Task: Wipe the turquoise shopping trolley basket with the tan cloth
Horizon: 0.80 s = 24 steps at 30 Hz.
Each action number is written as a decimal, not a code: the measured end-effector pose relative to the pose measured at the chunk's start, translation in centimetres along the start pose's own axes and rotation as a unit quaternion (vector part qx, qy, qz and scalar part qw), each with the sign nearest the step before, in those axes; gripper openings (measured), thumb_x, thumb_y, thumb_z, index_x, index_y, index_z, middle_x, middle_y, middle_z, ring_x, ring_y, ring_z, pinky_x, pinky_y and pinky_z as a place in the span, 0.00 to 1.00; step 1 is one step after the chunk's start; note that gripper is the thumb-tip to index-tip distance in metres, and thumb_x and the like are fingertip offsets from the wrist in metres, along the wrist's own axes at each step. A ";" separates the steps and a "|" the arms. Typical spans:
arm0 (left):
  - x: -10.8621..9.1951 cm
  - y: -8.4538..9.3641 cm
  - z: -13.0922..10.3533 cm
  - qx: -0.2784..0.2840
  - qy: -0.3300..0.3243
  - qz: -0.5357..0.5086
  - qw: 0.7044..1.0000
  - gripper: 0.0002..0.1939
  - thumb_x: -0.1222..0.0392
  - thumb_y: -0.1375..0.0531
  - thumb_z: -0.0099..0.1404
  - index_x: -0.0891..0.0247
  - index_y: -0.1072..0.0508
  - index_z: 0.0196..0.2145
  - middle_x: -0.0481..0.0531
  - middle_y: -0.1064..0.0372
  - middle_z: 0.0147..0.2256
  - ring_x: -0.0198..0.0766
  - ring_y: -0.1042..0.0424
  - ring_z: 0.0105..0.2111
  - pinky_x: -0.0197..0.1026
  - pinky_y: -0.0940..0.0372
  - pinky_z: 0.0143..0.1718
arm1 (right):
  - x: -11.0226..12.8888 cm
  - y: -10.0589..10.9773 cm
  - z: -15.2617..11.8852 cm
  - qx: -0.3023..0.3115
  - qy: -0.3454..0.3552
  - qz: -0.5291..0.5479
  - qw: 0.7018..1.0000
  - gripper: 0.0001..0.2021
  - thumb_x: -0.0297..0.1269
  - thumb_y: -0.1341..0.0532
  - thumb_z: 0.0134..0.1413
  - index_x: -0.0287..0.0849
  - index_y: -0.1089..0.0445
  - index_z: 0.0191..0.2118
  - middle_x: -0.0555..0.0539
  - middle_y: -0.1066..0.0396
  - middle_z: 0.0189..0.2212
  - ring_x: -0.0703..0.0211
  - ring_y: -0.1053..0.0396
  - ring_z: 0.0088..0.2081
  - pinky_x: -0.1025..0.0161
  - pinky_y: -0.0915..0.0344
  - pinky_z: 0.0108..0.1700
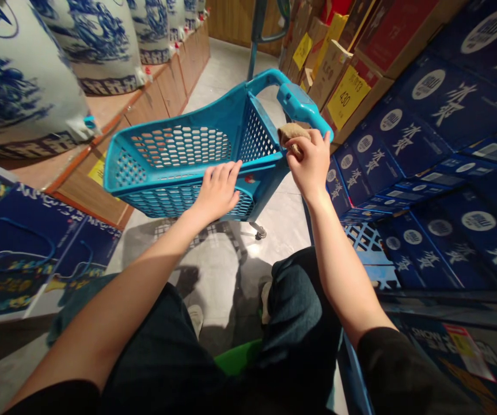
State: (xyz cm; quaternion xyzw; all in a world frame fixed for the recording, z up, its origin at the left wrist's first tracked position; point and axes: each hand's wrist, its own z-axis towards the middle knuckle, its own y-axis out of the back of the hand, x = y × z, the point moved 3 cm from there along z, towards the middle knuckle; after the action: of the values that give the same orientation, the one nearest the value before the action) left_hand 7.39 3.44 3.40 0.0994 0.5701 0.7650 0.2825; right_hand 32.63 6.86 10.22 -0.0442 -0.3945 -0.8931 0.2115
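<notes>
A blue plastic shopping cart [179, 124] with perforated basket walls stands in front of my knees, its handle [302, 104] at the right. My left hand [220, 187] rests on the near rim of the basket, fingers laid over the edge and holding nothing. In my right hand [311, 158] is a bunched brown cloth [293, 135], pinched between thumb and fingers just below the handle's end. The basket interior that shows has nothing in it.
Large blue-and-white jars [101, 43] line a wooden shelf [157, 95] on the left. Blue boxes [425, 104] are stacked at the right, with brown cartons [360, 92] behind. Blue gift bags [27, 248] stand lower left. Something green [237, 357] lies between my legs.
</notes>
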 end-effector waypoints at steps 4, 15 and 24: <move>0.0 -0.1 0.1 -0.003 0.002 0.003 1.000 0.39 0.58 0.45 0.78 0.77 0.47 0.81 0.78 0.41 0.76 0.67 0.39 0.75 0.67 0.45 0.76 | 1.2 -0.2 -0.3 0.036 0.029 0.008 0.999 0.11 0.29 0.39 0.60 0.50 0.23 0.44 0.43 0.21 0.53 0.38 0.24 0.62 0.17 0.59 0.82; 0.1 -0.2 -0.1 -0.016 -0.006 0.002 1.000 0.40 0.59 0.44 0.78 0.76 0.47 0.81 0.77 0.39 0.75 0.67 0.39 0.74 0.66 0.45 0.75 | 3.8 -1.1 -1.0 0.064 0.054 -0.001 0.996 0.12 0.27 0.41 0.62 0.48 0.23 0.45 0.42 0.20 0.54 0.40 0.23 0.61 0.16 0.58 0.81; -0.1 0.0 0.0 -0.004 -0.006 0.010 1.000 0.39 0.59 0.46 0.78 0.78 0.46 0.81 0.78 0.40 0.75 0.67 0.38 0.75 0.66 0.44 0.75 | -0.1 0.3 0.3 0.009 -0.010 -0.026 1.000 0.13 0.29 0.41 0.62 0.49 0.23 0.47 0.41 0.22 0.55 0.36 0.25 0.64 0.11 0.57 0.79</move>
State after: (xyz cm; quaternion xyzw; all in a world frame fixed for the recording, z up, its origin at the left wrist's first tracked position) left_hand 7.50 3.45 3.39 0.1081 0.5646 0.7693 0.2788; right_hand 32.86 6.90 10.57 -0.0406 -0.4052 -0.8944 0.1847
